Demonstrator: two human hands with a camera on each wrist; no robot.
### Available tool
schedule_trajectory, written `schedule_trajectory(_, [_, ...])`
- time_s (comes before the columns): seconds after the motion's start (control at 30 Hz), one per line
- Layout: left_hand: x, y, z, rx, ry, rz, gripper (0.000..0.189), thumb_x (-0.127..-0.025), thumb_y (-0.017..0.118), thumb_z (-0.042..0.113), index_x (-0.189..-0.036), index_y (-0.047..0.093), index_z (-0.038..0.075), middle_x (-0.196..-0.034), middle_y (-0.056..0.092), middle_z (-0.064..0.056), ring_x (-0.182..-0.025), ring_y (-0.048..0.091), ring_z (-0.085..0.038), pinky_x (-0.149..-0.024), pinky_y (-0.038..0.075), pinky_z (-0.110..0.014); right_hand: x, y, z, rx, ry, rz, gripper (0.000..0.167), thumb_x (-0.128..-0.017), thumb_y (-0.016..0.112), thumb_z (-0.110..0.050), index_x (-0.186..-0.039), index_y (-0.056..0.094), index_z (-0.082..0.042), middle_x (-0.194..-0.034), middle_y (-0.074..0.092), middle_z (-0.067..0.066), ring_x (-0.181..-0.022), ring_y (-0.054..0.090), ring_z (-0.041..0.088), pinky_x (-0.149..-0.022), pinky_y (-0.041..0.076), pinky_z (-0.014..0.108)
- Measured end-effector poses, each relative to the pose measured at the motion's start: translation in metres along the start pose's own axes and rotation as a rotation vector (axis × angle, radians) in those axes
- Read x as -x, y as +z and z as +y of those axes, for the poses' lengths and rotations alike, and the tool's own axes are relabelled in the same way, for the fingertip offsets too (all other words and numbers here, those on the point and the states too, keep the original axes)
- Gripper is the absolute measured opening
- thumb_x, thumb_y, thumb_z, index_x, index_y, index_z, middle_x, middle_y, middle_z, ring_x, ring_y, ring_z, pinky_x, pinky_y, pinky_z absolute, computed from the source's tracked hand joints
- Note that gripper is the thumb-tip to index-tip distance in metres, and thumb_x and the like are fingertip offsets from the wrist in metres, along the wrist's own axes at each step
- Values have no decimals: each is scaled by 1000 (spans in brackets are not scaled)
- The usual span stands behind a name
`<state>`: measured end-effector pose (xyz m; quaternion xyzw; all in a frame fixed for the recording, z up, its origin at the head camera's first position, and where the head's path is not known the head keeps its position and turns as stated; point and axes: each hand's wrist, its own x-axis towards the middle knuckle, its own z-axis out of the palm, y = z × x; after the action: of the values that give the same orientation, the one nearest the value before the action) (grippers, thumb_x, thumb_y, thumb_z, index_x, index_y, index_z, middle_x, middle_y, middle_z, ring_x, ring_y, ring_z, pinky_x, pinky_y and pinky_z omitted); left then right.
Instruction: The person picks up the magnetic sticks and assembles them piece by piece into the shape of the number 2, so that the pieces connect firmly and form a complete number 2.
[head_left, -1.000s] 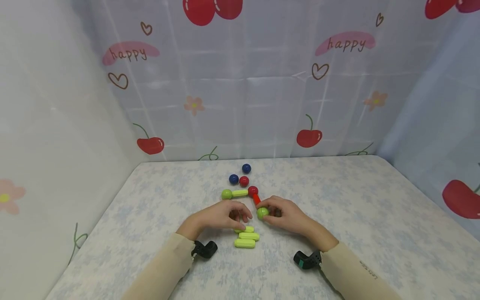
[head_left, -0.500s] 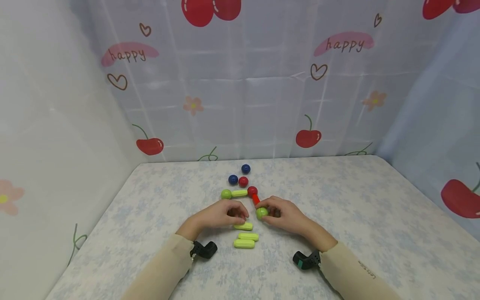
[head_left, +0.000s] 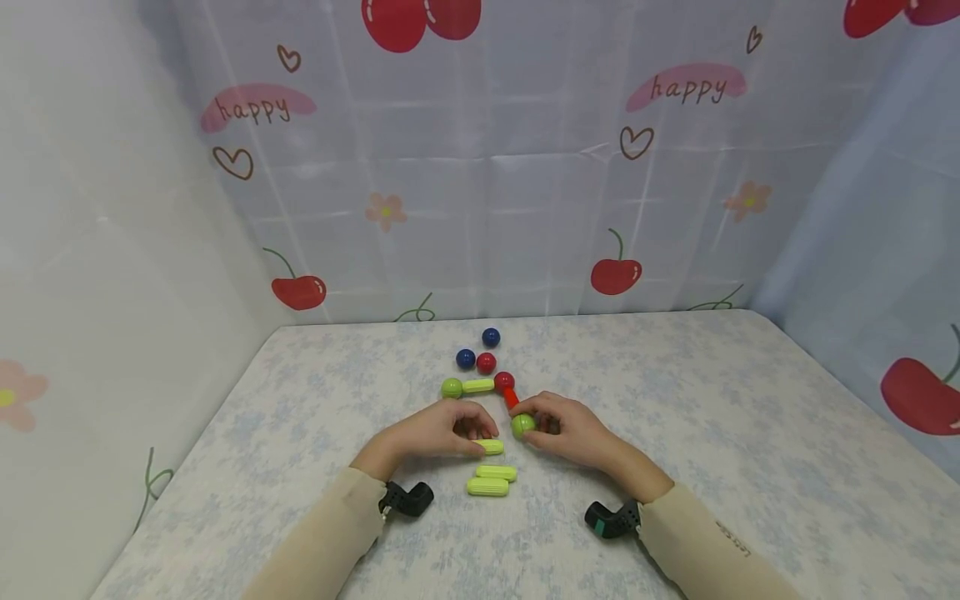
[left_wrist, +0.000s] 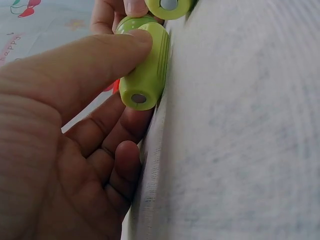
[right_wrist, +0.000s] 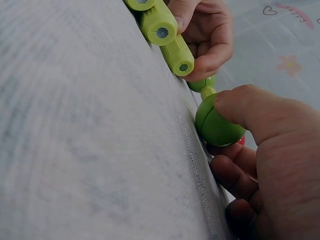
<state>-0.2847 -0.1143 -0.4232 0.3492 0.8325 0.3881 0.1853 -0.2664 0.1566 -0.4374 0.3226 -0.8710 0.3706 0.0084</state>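
Observation:
My left hand [head_left: 450,429] pinches a yellow-green magnetic rod [head_left: 491,447] between thumb and fingers, low over the table. A metal disc shows in the end of this ribbed rod [left_wrist: 145,70] in the left wrist view. My right hand [head_left: 570,427] holds a green ball [head_left: 522,427] with thumb and fingertips. From that ball a red rod [head_left: 511,397] runs back to a red ball [head_left: 504,381]. Another yellow-green rod [head_left: 478,386] joins the red ball to a second green ball [head_left: 452,387] on the left. The held rod and the gripped ball are apart.
Two more yellow-green rods, a back one [head_left: 496,473] and a front one [head_left: 487,487], lie side by side nearer me. Behind the joined pieces sit a loose red ball [head_left: 486,362] and two blue balls [head_left: 466,359]. A patterned curtain [head_left: 510,233] borders the table's back edge.
My left hand has taken hold of the rearmost of the three loose rods and moved it away from the other two, toward the back. My right hand stays on the green ball.

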Motion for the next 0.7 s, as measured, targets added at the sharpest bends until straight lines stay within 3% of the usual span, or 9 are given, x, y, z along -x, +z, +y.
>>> schedule_trajectory(0.23, [-1,1,-3,-6,10,-5,17,-91,75,15,-106,72,22,-98,68,9,-85,58,-11,-77,48,-24,0,1,1,4,-4,3,32,-93,73,-21,-124,67,-22,-106,64,-7,-78,54,6,-70,48,24])
schedule_trajectory(0.7, [-2,3,-7,41,-26,78,17,-94,70,16,-110,71,21,-104,69,8,-94,60,-12,-85,49,-28,-1,1,2,2,6,3,32,-93,73,-22,-124,67,-24,-109,65,-7,-79,55,6,-70,49,24])
